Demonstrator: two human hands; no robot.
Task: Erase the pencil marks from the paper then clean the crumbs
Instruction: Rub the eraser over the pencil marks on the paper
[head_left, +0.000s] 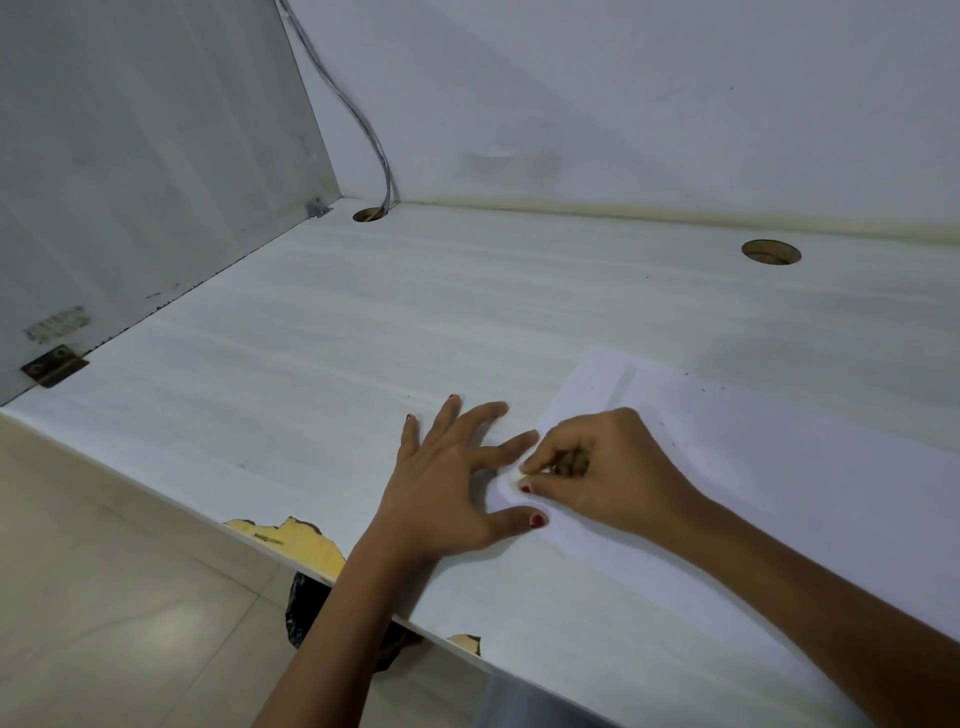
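L hand (447, 486) flat, grip released — pins paper (779, 457) to tabletop (363, 322) vs sliding; R hand (608, 467) grip pinches eraser (515, 474) at its left edge.

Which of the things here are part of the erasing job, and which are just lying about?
In the job: paper, held flat by the left hand; small white eraser pinched in the right hand; dark crumbs on the paper.
Lying about: cable, hinge, black bag under the desk.
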